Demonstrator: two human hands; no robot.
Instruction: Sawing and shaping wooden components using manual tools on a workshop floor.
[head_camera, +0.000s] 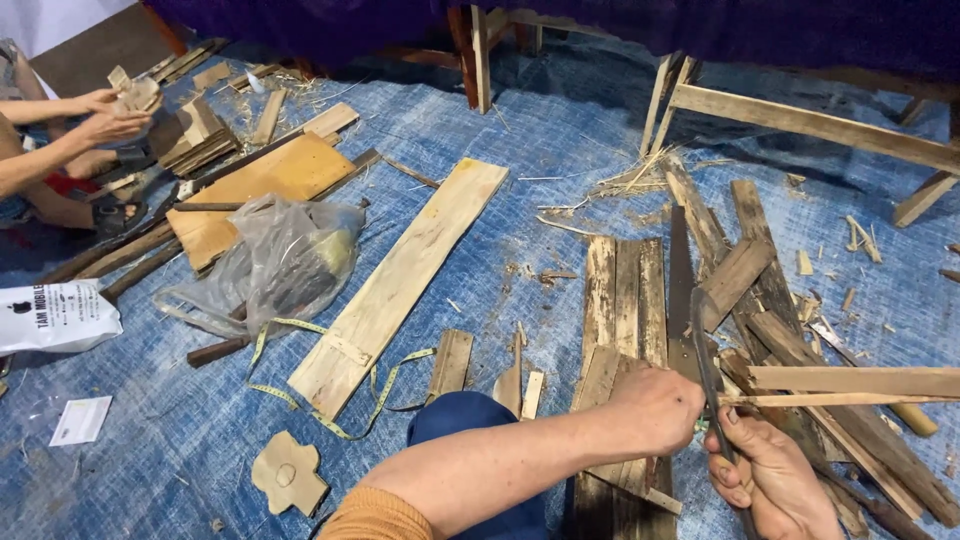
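Wooden slat (850, 399) held level at the lower right of the frame, a dark blade (706, 365) crossing its near end.

My left hand (658, 408) is closed in a fist at that end of the slat; my right hand (775, 478) is wrapped around the blade's handle below it. Under them lie three weathered planks (625, 295) side by side on the blue tarp (560, 150). One long pale board (405, 280) lies at centre, one yellow tape measure (300, 400) looped under it, one clear plastic bag (285, 255) at left. Another person's two hands (105, 112) hold a wood piece at upper left.
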